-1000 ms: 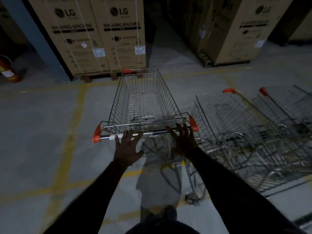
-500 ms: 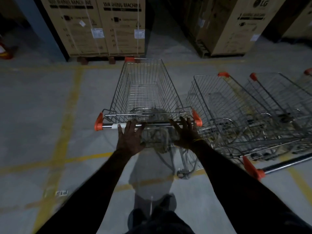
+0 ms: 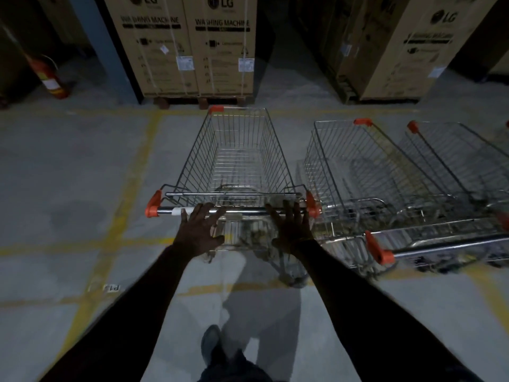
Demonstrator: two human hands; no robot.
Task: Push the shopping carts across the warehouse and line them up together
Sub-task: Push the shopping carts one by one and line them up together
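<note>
Nearest to us, a shoe (image 3: 210,343) stands on the grey floor (image 3: 55,188), and our two dark sleeves reach forward from the bottom edge. Our left hand (image 3: 199,232) has its fingers spread and straight, the fingertips lying on the handle (image 3: 242,210) of the cart (image 3: 237,161) we stand behind; it curls round nothing. Our right hand (image 3: 292,230) is spread the same way, its fingers laid flat over the right part of that same bar, gripping nothing. The handle is a metal tube with orange caps at both ends and a white band near the left one. The cart sits in the middle of the view, its empty wire basket pointing away from us toward the boxes. Just beside it on the right stand two more carts (image 3: 385,175), nested one into the other and angled a little, with a second orange-capped bar (image 3: 440,246) low at the right; whether our cart touches them we cannot tell. Yellow lines (image 3: 137,150) cross the floor to the left, with a small stencilled mark beside one of them. Farther off, two cardboard boxes (image 3: 192,51) marked LG and washing machine rest on a pallet right ahead of the cart's front. Another box (image 3: 407,51) of that kind stands at the far right. At the far left a red extinguisher (image 3: 51,75) leans in the dim corner beside a blue pillar (image 3: 110,51).
</note>
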